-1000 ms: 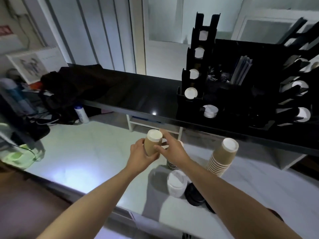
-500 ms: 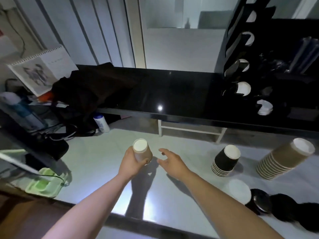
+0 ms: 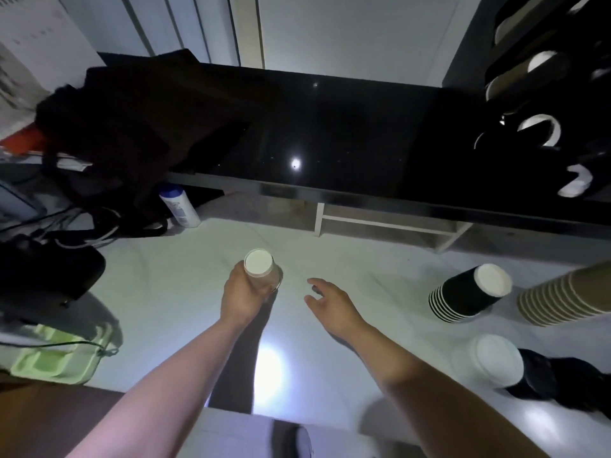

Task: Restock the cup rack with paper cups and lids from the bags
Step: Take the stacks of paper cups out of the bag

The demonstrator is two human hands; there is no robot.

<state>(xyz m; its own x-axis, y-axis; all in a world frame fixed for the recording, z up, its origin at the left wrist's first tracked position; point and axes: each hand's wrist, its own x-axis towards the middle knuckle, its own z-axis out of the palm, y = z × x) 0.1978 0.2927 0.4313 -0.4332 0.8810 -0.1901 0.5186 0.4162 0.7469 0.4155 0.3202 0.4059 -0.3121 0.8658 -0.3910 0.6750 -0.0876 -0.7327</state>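
**Brown paper cup in one hand, the rest waiting on the counter**

Brown kraft cup (image 3: 262, 271), upside down with its white base facing up, sits in the left hand (image 3: 243, 297), fingers wrapped round the wall. My guess is it's held inverted because that's how the stacks lie, so it can go straight into a rack slot bottom-first. It's low, just over the pale counter (image 3: 172, 292), and I can't tell whether its rim touches the surface.

Right hand (image 3: 330, 304) is just beside it, holding nothing, fingers loosely spread and pointing toward the cup, looks ready to help or go grab another.

Further right, a black cup stack (image 3: 469, 294) and a brown cup stack (image 3: 562, 297) lie tilted on the counter, touching or nearly so, bases up. Nearer the counter's front edge, white lids (image 3: 497, 360) sit against some black lids (image 3: 562, 380). All parked within reach, probably for quick feeding.

The cup rack (image 3: 542, 104) stands on the black shelf (image 3: 330, 127) up top right, several slots showing white cup ends, so restocking looks partly done. Reaching it means lifting the cup up and well across.
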